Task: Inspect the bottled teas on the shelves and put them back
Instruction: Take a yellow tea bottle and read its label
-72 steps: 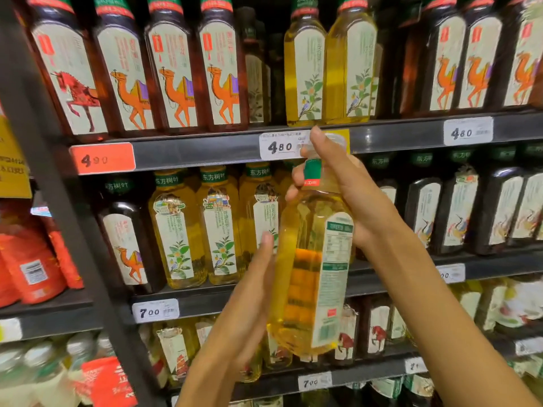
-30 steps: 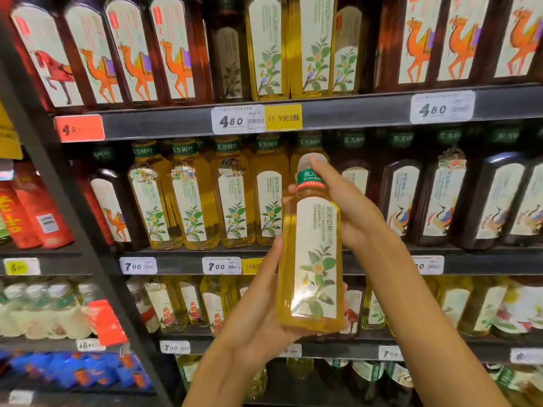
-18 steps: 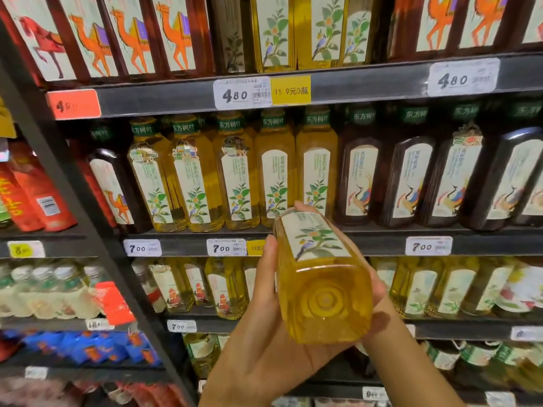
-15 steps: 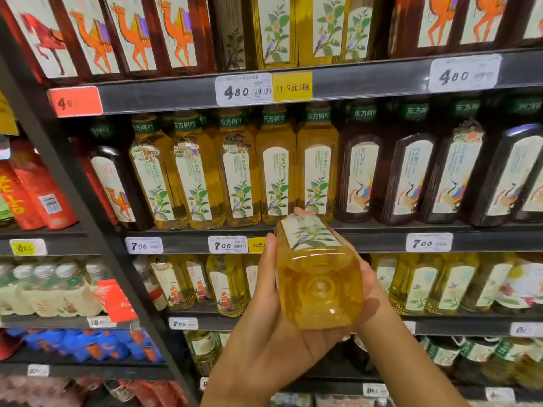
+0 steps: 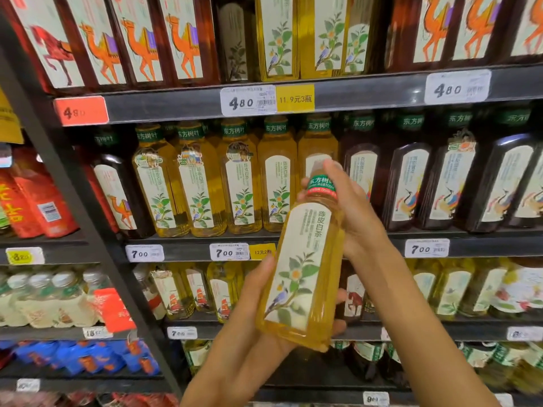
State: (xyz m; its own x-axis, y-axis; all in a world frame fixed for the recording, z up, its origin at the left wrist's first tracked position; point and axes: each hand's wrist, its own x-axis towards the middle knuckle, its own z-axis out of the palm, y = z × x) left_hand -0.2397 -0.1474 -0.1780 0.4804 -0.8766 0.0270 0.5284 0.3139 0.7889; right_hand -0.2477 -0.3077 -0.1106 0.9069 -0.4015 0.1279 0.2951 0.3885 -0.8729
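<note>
A yellow tea bottle [image 5: 305,265] with a pale flower-and-bird label and green neck band is held upright, tilted slightly right, in front of the shelves. My left hand [image 5: 258,312] cradles its base, thumb up along the left side. My right hand [image 5: 349,212] grips its neck and cap from behind. Matching yellow tea bottles [image 5: 241,183] stand in a row on the middle shelf [image 5: 182,245] just behind.
Dark tea bottles [image 5: 408,186] fill the middle shelf to the right. Camel-label bottles [image 5: 141,39] line the top shelf. A black upright post [image 5: 73,183] divides off red bottles [image 5: 38,195] at left. More yellow bottles sit on lower shelves [image 5: 440,321].
The bottle was tipped with its base toward me half a second ago; it is now turned back upright with the front label facing me. Both hands still hold it.
</note>
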